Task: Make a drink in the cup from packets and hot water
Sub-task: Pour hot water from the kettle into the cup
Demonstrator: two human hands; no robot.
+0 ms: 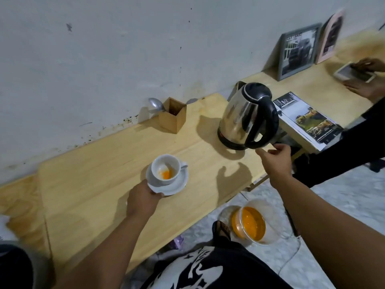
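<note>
Near the front edge of the surface [87,205], your left hand [143,197] is clamped on the saucer [179,184] under the cup [164,166] with orange powder; your right hand [277,157], fingers apart, reaches for the kettle [245,117]. Next, I think, grasp its handle firmly to pour.

Cup [165,169] on saucer [179,185]; kettle [248,117] right behind, utensil box [173,115] behind.

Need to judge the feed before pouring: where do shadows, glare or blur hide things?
Head view: hard shadows from the right hand and kettle fall left on the table; kettle steel shows glare; wide-angle bending and blur at the edges; cup sharp.
</note>
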